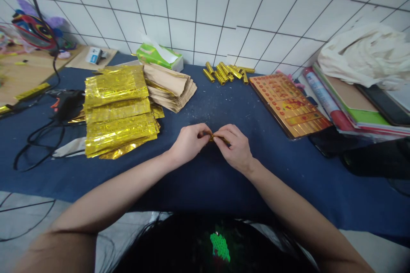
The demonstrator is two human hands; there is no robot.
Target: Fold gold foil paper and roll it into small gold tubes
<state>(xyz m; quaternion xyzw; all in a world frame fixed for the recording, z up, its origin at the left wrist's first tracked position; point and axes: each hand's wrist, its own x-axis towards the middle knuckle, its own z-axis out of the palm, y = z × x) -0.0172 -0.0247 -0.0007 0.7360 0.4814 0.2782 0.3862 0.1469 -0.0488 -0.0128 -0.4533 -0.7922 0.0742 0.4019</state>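
Pinched between both hands, just above the blue table cover (205, 175) at near centre: a gold foil piece (214, 137). Left hand (188, 141) curled shut on its left end, right hand (235, 147) curled shut on its right end. Best handled with even thumb pressure, ends kept level, held low for a tight, straight roll like the finished gold rolls (226, 72) at the far edge. Mostly hidden under fingers; probably half rolled, yet hard to tell. Stack of gold foil sheets (117, 111) to the left, near.
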